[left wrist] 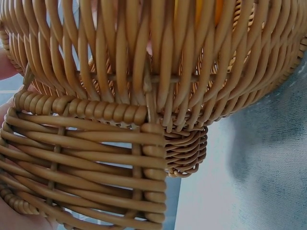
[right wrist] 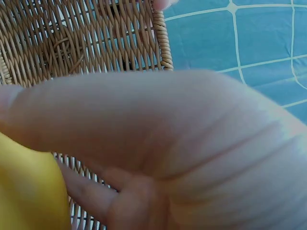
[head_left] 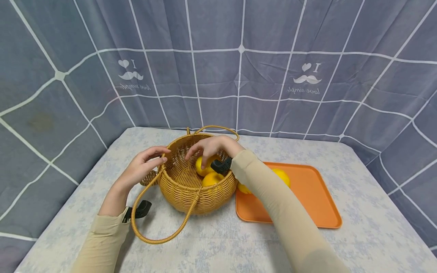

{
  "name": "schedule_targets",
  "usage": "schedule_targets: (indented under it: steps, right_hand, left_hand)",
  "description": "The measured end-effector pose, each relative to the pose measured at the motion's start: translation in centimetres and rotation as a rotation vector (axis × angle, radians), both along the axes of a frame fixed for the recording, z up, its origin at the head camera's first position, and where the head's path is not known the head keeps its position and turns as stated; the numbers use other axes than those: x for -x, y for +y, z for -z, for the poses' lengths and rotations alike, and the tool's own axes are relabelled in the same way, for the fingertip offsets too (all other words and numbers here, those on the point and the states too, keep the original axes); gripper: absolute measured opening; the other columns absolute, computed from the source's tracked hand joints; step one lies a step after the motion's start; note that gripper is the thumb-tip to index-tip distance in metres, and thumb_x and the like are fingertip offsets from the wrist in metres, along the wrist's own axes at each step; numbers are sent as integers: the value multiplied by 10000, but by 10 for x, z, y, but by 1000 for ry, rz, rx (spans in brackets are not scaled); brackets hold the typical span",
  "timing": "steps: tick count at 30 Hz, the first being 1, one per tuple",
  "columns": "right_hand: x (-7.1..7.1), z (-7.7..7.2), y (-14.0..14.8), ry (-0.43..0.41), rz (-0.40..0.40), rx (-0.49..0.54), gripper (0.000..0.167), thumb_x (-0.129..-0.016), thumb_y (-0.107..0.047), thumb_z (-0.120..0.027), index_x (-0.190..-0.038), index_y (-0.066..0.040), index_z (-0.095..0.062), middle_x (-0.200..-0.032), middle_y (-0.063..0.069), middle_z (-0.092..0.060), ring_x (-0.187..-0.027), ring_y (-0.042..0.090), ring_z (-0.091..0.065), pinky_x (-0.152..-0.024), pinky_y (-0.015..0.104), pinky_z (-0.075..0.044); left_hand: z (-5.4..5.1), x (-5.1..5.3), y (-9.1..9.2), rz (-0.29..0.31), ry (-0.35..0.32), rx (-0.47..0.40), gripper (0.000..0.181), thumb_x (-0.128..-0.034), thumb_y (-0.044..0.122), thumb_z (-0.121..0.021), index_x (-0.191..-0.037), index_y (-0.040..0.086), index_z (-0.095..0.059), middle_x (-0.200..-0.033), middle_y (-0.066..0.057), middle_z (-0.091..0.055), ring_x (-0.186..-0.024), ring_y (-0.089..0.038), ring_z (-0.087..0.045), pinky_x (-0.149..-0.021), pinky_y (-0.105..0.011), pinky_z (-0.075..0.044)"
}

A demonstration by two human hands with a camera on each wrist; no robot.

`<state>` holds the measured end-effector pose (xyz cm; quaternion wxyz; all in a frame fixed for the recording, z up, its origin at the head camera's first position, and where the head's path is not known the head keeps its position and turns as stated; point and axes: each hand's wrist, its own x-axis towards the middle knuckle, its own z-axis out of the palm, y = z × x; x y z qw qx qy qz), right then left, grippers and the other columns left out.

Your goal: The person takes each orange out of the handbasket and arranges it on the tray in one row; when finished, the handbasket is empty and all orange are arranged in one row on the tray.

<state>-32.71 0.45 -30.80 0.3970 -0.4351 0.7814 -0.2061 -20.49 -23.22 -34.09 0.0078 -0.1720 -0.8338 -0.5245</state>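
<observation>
A round wicker basket [head_left: 191, 197] with looped handles stands at the centre of the table. My left hand [head_left: 141, 167] holds its left rim, thumb and fingers at the edge; the left wrist view shows the weave and a protruding woven piece [left wrist: 86, 158] close up. Inside lie two yellow fruits, one nearer the front [head_left: 212, 179] and one behind it [head_left: 202, 167]. Reaching in from the right, my right hand [head_left: 213, 148] spreads its thumb and fingers over the rear fruit. Its thumb overlaps that fruit. Whether the fingers touch it cannot be told.
An orange tray [head_left: 314, 197] lies to the right of the basket, with yellow fruit [head_left: 282, 176] on it, partly hidden by my right sleeve. One basket handle [head_left: 164, 240] hangs out over the front. A grey-blue curtain [head_left: 218, 76] surrounds the back and sides.
</observation>
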Motion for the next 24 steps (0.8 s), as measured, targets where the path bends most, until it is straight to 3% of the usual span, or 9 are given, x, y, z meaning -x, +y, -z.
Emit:
schedule_targets:
  steps: [4, 11, 20, 24]
  right_hand:
    - [-1, 0, 1, -51, 29, -23, 672, -775, 53, -694, -1389, -56, -444, -1443, 44, -385, -1350, 306, -300, -1005, 289, -359]
    - [-1, -2, 2, 92, 17, -103, 703, -770, -57, -741, -1403, -138, -448, -1454, 21, -368, -1330, 164, -300, -1037, 282, -303]
    - [0, -1, 1, 50, -43, -95, 697, -771, -45, -741, -1401, -119, -451, -1430, 29, -411, -1323, 166, -323, -1077, 331, -254]
    - [-1, 0, 1, 54, -68, -150, 717, -758, -55, -767, -1399, -154, -463, -1461, 9, -359, -1325, 151, -288, -1067, 312, -260]
  left_hand:
    - [0, 0, 0, 0, 1, -1, 339, -964, 200, -538, -1251, 19, -546, -1349, -123, -467, -1215, -280, -413, -933, -485, -335]
    - [0, 0, 0, -3, 5, 2, 331, -965, 195, -536, -1246, 22, -549, -1346, -116, -470, -1215, -271, -412, -937, -477, -334]
    - [-1, 0, 0, -6, 5, 7, 341, -965, 198, -536, -1249, 8, -545, -1340, -108, -479, -1205, -263, -424, -918, -460, -351]
    - [-1, 0, 0, -7, 8, 10, 335, -965, 196, -537, -1247, 16, -550, -1336, -100, -485, -1196, -247, -428, -916, -447, -355]
